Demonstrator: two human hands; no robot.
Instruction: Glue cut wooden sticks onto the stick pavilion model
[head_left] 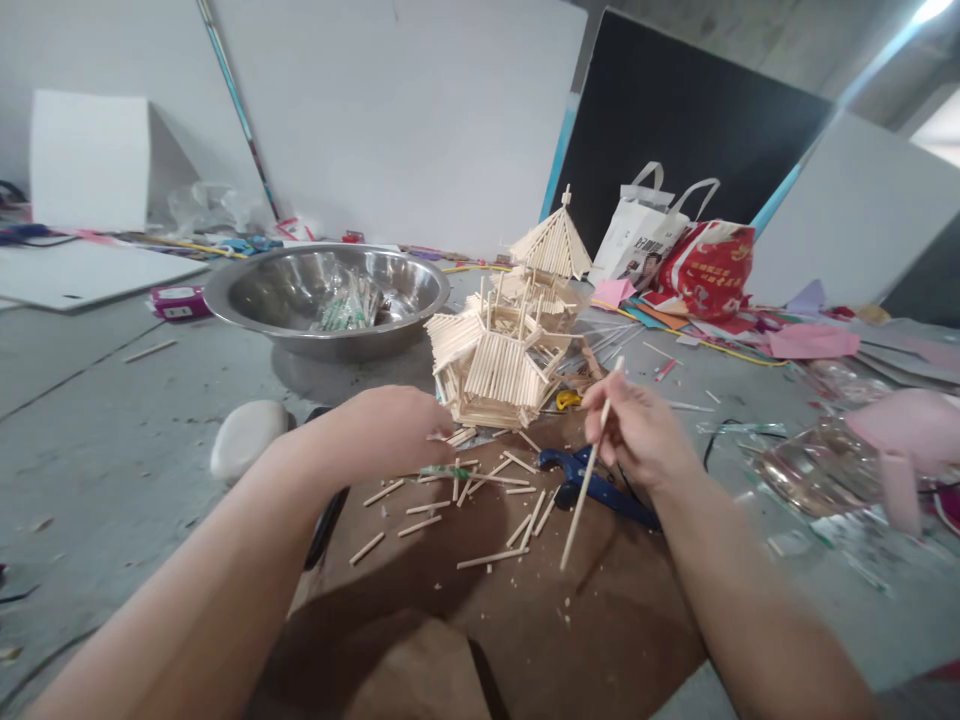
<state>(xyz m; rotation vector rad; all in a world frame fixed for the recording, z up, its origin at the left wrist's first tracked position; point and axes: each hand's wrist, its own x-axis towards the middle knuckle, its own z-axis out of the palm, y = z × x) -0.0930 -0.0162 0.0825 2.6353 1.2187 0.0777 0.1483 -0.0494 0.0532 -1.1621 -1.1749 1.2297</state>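
Observation:
A small tower model [510, 340] built of thin wooden sticks stands on the grey floor, with pitched stick roofs. My right hand [637, 430] is closed on one long wooden stick [589, 475], held slanting down toward the brown cardboard [480, 600]. My left hand [394, 430] lies knuckles up against the model's lower left side, fingers curled under; what they hold, if anything, is hidden. Several cut stick pieces [465, 500] lie scattered on the cardboard between my hands.
Blue-handled cutters [592, 485] lie under my right hand. A steel bowl [330, 295] with wrapped sticks sits behind, a white stone [247, 435] to the left. Bags [675, 250], coloured paper and clear plastic wrappers [817, 465] litter the right. White boards lean at the back.

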